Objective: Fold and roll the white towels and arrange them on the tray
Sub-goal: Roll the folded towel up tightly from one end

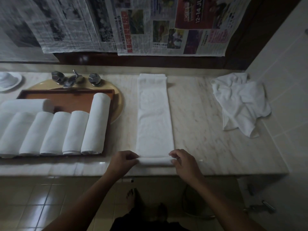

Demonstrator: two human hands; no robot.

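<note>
Surface (200, 130): pale marble, with a basin (119, 104) sunk in at the left.
Tray (66, 95): wooden, at the left of the surface, lying over the basin.
Rolls (75, 132): white, side by side along the tray's near edge, the rightmost the longest; 1 more crosswise behind them at the left.
Towel (154, 114): folded into a long strip, flat on the surface right of the tray, reaching from near edge to far edge.
Roll (155, 161): the strip's near end, turned up small and tight at the near edge.
Left hand (124, 160): fingers curled, pinching the roll's left end.
Right hand (182, 161): fingers curled, pinching the roll's right end.
Loose towel (240, 104): crumpled, at the far right corner.
Taps (75, 79): at the far edge, behind the tray.
Newspapers (150, 25): hanging above the far edge.
</note>
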